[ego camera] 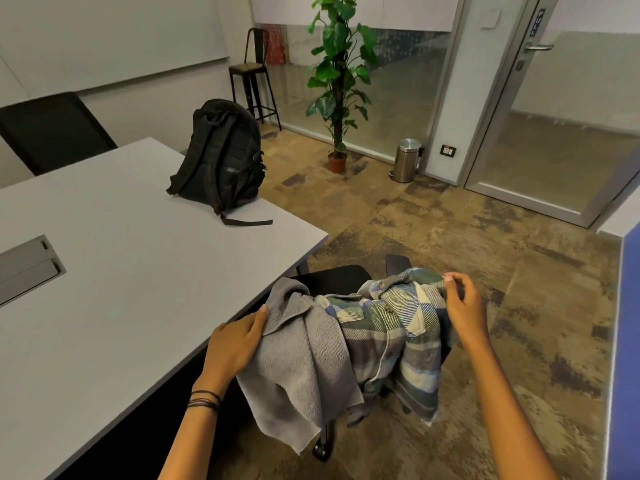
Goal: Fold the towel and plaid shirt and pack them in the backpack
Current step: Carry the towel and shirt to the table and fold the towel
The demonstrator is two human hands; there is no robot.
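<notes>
Grey table (121, 271), cable hatch (27, 268) set in its top. Black chair (52, 129) behind it; second chair (332, 278) at the near corner. Stool (251, 71), potted plant (332, 38) and steel bin (408, 159) along the glass wall. Door (571, 116) at right.

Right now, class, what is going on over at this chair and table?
A person works at a black office chair where a grey towel and a plaid shirt lie crumpled. The left hand grips the towel's edge; the right hand, loosely curled, is at the shirt's edge, grip unclear. Neither is folded yet. The black backpack stands on the grey table, apart from them.
</notes>
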